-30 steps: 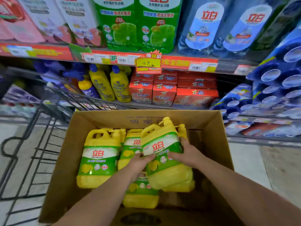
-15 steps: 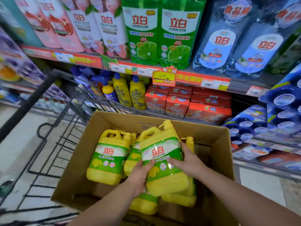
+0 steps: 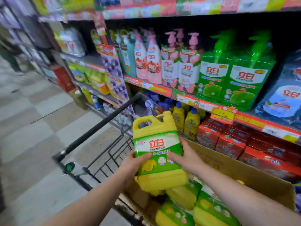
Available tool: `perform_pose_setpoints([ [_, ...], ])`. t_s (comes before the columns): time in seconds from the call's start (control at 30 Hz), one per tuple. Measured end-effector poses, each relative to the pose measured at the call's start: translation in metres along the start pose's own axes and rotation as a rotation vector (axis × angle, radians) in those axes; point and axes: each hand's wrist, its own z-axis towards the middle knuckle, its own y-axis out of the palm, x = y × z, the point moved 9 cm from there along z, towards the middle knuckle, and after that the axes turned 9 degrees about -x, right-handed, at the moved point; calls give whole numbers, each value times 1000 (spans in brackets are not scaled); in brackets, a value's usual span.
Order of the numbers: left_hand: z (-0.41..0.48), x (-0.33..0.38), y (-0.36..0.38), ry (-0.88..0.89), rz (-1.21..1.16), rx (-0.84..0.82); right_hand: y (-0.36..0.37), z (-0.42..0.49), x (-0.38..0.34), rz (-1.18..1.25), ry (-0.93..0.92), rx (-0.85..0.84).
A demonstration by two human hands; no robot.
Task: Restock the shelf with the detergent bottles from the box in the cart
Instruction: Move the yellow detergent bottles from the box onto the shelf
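From my head, the one camera looks forward and down, close on my grip, shelves [image 3: 203,104] beyond it, cart [image 3: 104,126] below it.

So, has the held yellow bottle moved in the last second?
Yes. Judged against the cardboard box, the yellow bottle has risen and now stands mostly above its rim.
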Motion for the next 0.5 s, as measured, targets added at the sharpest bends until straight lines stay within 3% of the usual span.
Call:
perform_pose_setpoints([
  [0.3,-67,77,-146,223,-46,195,121,44,-126,-53,-221,-130],
  [0.5,-118,102,-279,303,-86,256,251,72,-203,-78,-314,-218],
])
